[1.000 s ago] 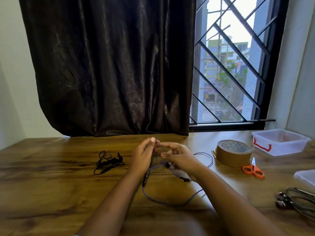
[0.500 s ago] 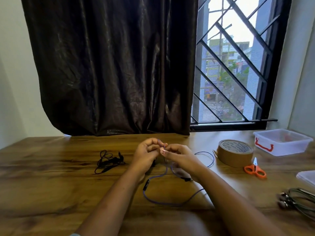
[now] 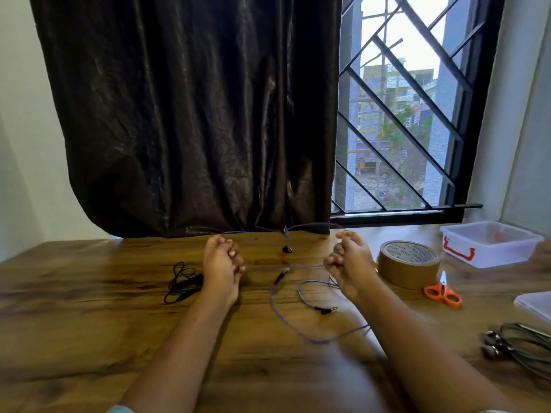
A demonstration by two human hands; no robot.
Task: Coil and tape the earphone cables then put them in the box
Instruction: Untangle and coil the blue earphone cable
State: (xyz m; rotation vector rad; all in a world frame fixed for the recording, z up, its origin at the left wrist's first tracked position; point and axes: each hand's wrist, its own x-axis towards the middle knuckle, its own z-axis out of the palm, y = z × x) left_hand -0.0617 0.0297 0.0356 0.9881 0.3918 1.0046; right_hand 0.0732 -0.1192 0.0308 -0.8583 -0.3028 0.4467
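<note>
Both my hands grip a purple earphone cable and hold it stretched between them above the wooden table. My left hand is closed on one end, my right hand on the other. An earbud dangles from the upper strand between the hands. The rest of the purple cable loops on the table below, with its jack plug lying free. A black earphone cable lies tangled to the left. The clear plastic box with a red handle stands at the far right.
A roll of brown tape sits right of my right hand, with orange scissors beside it. A grey coiled earphone cable lies at the right edge, next to a clear lid. A dark curtain hangs behind the table.
My hands were together at the middle with the purple cable. They have moved apart, left and right, pulling the cable out straight between them.
</note>
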